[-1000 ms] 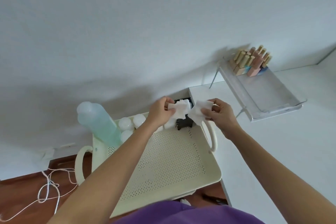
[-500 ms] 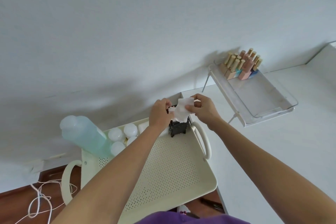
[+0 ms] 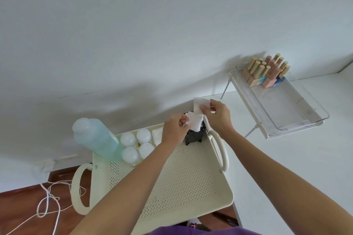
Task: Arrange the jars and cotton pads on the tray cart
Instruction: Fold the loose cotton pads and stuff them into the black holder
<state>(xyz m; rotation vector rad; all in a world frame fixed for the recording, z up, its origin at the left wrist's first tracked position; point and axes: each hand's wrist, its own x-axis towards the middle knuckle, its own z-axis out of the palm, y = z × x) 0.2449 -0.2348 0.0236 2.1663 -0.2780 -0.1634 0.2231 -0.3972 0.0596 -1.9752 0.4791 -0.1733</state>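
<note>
A cream perforated tray cart [image 3: 183,183] stands below me. At its far right corner sits a small black holder [image 3: 193,136] with white cotton pads [image 3: 195,124] sticking out of its top. My left hand [image 3: 174,129] pinches the pads at the holder's left side. My right hand [image 3: 217,115] grips the pads from the right, one pad raised above my fingers. Several small white-lidded jars [image 3: 136,144] cluster at the tray's far left, beside a tall pale blue bottle [image 3: 97,138]. A flat white pad stack [image 3: 157,135] lies between the jars and my left hand.
A white table [image 3: 286,168] adjoins the cart on the right, bearing a raised clear tray [image 3: 298,120] with several nail polish bottles [image 3: 267,71]. The cart has looped handles left [image 3: 78,189] and right [image 3: 219,149]. White cord [image 3: 47,202] lies on the wooden floor. A wall is behind.
My hands, which held separate pads apart, came together over the black holder and now press the pads into its top. The view shifted slightly.
</note>
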